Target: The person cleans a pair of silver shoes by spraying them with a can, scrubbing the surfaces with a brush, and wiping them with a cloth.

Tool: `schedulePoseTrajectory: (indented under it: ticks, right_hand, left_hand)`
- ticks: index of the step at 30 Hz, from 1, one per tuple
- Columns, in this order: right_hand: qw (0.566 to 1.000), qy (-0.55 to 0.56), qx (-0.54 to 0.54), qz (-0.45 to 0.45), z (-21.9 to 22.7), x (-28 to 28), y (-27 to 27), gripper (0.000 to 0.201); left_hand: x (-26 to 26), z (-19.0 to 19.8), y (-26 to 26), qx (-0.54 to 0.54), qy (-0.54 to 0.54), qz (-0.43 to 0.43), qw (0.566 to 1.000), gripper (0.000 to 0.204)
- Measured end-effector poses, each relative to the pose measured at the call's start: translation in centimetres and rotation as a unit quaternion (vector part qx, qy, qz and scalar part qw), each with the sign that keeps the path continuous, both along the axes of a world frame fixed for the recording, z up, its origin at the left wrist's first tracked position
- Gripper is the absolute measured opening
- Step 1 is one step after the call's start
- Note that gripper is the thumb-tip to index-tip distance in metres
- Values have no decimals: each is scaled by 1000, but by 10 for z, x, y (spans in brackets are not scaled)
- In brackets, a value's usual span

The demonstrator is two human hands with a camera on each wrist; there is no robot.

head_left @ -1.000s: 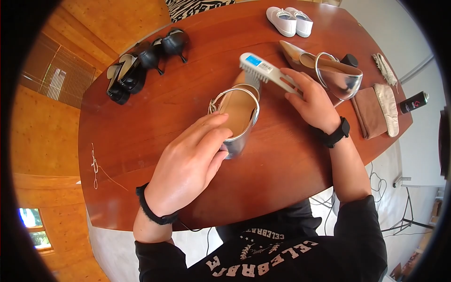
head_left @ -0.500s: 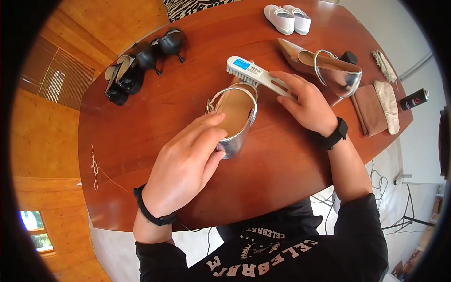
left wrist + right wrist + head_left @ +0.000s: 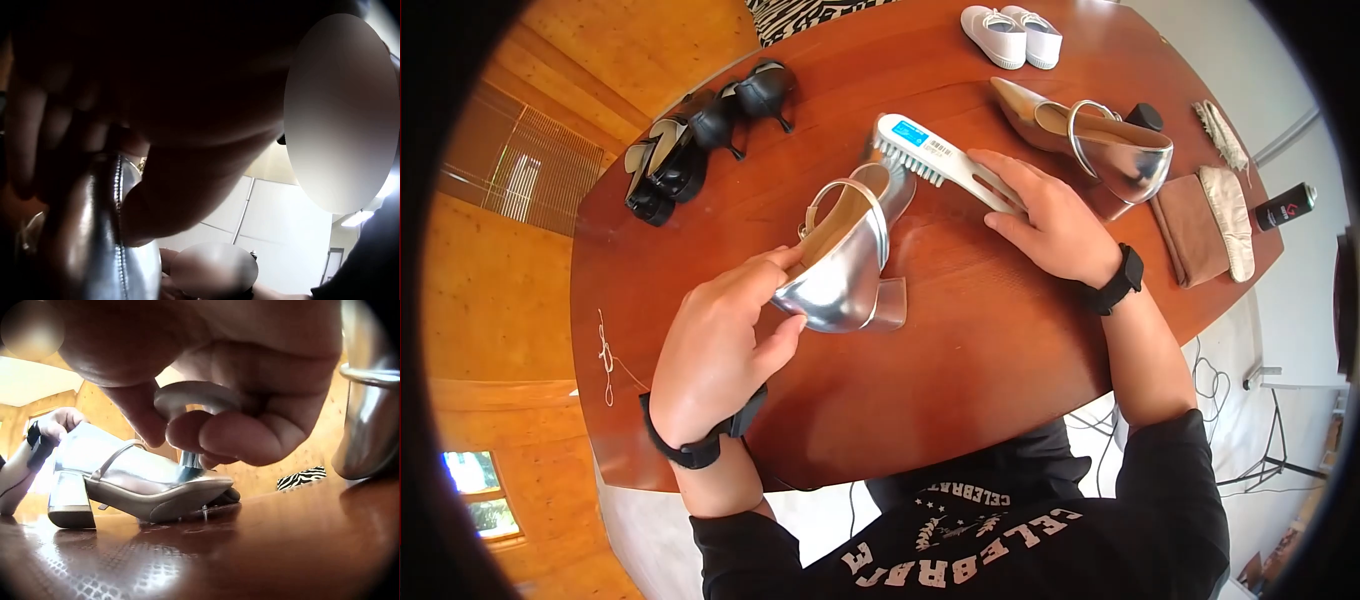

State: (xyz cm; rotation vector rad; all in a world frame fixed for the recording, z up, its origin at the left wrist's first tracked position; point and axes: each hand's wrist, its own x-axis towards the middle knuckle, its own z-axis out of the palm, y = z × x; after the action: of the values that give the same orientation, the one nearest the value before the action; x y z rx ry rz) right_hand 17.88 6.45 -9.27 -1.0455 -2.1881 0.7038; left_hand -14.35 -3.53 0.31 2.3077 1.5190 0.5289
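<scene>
A silver block-heeled Mary Jane shoe [image 3: 840, 285] stands on the table before me, its toe pointing away. My left hand [image 3: 718, 335] grips the back of it, fingers over the rim and thumb on the outside. The left wrist view shows the thumb against the shiny heel counter [image 3: 103, 244] beside a stitched seam. In my right hand [image 3: 1055, 220] is a pale grey scrub brush [image 3: 940, 162] with a blue label, held by its slotted handle. Its bristles [image 3: 190, 467] are right at the shoe's toe in the right wrist view.
The matching silver shoe [image 3: 1100, 145] lies to the right, beyond my right hand. Further right are a brown cloth [image 3: 1195, 230] and a black spray can [image 3: 1286, 207]. White sneakers [image 3: 1012, 38] stand at the back, black heeled shoes [image 3: 710, 135] at the left. A thin string [image 3: 607, 355] lies near the left edge.
My left hand has moved left with the shoe's back end, turning the shoe so its side and block heel now show. The brush has shifted left over the toe.
</scene>
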Motion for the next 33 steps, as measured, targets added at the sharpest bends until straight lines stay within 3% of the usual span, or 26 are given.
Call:
schedulePoseTrajectory:
  ticks: [5,8,11,17,21,27,30,33]
  right_hand:
    - [999,-24,3,34,1,-1,-2,66]
    - [999,-28,-15,38,1,-4,-6,66]
    - [996,-83,-39,5,6,-3,-4,64]
    - [994,-36,-15,99,6,-3,-6,63]
    - [991,-63,-67,96,12,-2,-8,62]
    - [991,-103,-88,5,11,-3,-7,61]
    - [990,-79,-89,73,13,-3,-9,59]
    - [995,-61,-66,51,7,-4,-7,57]
  left_hand:
    - [-2,6,1,-66,3,44,997,37]
    - [-9,2,2,-51,35,39,997,35]
    - [-6,3,1,-62,12,44,997,33]
    - [-9,1,2,-42,31,30,998,31]
    - [-8,3,2,-56,44,37,997,30]
    - [-6,4,1,-64,42,47,996,30]
    - [-7,2,1,-53,40,43,997,30]
    - [-7,2,1,-37,48,33,998,30]
